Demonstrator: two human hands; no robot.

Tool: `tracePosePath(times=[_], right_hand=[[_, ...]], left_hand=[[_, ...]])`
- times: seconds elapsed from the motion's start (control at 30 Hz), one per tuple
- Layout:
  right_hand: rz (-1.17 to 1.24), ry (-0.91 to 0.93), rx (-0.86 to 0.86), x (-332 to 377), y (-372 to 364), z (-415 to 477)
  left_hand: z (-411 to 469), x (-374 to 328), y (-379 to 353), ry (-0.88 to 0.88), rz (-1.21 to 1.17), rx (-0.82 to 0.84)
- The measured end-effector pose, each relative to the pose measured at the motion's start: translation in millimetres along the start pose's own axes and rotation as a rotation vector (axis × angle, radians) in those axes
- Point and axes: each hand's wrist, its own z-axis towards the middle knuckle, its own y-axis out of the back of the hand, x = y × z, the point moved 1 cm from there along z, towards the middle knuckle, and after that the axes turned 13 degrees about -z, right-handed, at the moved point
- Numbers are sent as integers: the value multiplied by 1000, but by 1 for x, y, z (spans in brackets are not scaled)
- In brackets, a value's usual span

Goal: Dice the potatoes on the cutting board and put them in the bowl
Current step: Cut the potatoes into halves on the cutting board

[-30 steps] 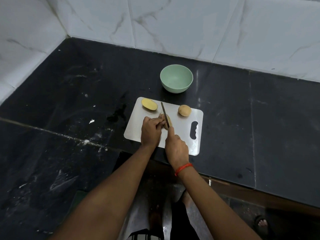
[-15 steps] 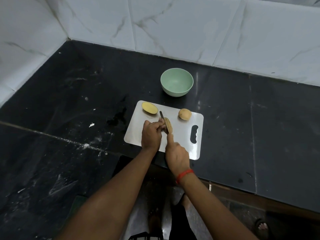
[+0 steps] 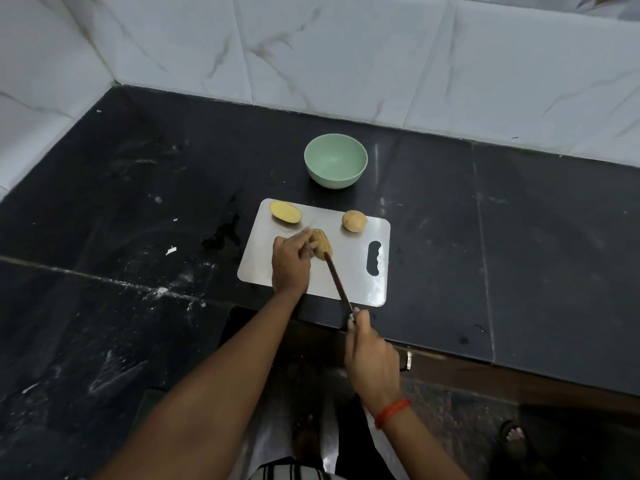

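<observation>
A pale cutting board lies on the black counter. My left hand holds a sliced potato half flat side down in the board's middle. My right hand grips a knife by its handle, off the counter's front edge; the blade tip rests at the potato half's near end. Another potato half lies cut face up at the board's far left corner. A small whole potato sits at the far right. The green bowl stands empty behind the board.
White marble tiles wall the counter behind and to the left. White specks and a wet smear mark the counter left of the board. A sandalled foot shows on the floor at lower right.
My right hand has drawn the knife back toward me, off the board's near edge; only the blade tip remains at the potato half. My left hand stays on the potato.
</observation>
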Motion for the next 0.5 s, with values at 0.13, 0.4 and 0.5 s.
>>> tracePosePath(times=[0.13, 0.4, 0.5], right_hand=[[163, -69, -250, -2, 12, 49], [268, -123, -276, -16, -12, 108], [247, -82, -274, -17, -18, 108]], left_hand=[[3, 4, 2, 13, -66, -68], [29, 1, 24, -200, 93, 329], [52, 3, 23, -520, 371, 680]])
